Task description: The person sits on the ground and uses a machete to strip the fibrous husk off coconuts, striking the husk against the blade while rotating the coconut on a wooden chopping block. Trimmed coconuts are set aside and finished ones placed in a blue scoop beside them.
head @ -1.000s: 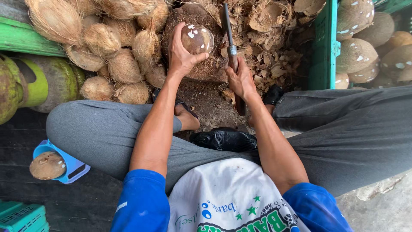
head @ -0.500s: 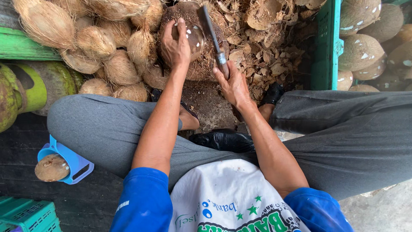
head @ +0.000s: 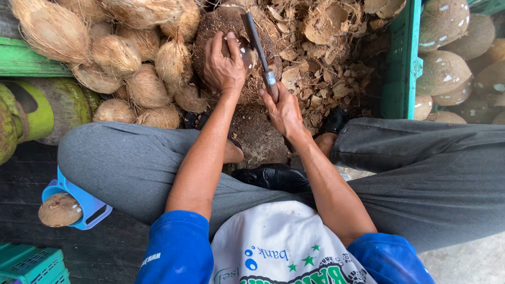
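At the right edge of the ground, a green crate [head: 401, 58] stands packed with pale, trimmed coconuts [head: 443, 71]. Over at the lower left, a blue tub [head: 84, 202] tips on its side with one brown coconut [head: 59, 209] at its mouth. Top left, husked coconuts [head: 134, 68] heap beside a green board [head: 21, 59]. Now the hands: the left hand [head: 223, 63] is clamped over a peeled coconut [head: 243, 52], fingers curled across its top, pressing it onto a brown chopping stump [head: 226, 31]. The right hand [head: 284, 108] is wrapped tight round the handle of a long knife [head: 255, 39], blade lying against the coconut's right side. Both forearms reach forward between grey-trousered knees. Husk chips [head: 326, 79] litter the ground past the stump; dark planks [head: 31, 173] lie at the left.
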The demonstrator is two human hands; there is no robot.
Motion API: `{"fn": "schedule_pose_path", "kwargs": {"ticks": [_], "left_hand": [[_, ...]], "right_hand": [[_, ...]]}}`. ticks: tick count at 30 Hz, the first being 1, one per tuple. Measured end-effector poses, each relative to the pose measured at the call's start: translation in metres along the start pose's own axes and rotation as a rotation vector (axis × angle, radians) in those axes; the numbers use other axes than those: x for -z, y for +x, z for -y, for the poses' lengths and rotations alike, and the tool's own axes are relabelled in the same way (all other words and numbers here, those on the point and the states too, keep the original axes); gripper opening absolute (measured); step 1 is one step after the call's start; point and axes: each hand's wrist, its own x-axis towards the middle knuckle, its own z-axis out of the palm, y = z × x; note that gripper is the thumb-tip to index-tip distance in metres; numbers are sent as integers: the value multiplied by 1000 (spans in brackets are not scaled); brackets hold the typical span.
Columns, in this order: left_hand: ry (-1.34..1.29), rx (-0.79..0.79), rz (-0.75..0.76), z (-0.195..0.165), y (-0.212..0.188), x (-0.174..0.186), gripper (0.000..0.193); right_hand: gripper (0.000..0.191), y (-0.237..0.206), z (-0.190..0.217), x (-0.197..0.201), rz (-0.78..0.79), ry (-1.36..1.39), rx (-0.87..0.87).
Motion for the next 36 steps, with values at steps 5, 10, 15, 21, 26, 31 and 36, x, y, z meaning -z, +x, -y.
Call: {"fn": "schedule_pose_path", "kwargs": {"ticks": [5, 10, 15, 21, 26, 31, 36], "left_hand": [[62, -12, 4, -5, -1, -1, 52], [20, -25, -2, -8, -4, -1, 52], [207, -100, -35, -9, -9, -5, 49], [-38, -137, 136, 5, -4, 4, 57], [-103, -139, 166, 10, -1, 4, 55], [-58, -308, 111, 14, -8, 8, 52], [-47, -313, 98, 10, -7, 13, 49]], "right_hand": [[33, -5, 9, 11, -22, -40, -16], [31, -11, 14, 14, -114, 146, 127], [30, 6, -6, 0, -2, 4, -100], [32, 6, -16, -7, 3, 35, -87], [27, -1, 11, 20, 116, 291, -153], [24, -12, 19, 31, 11, 333, -27], [20, 3, -1, 11, -81, 450, 244]]}}
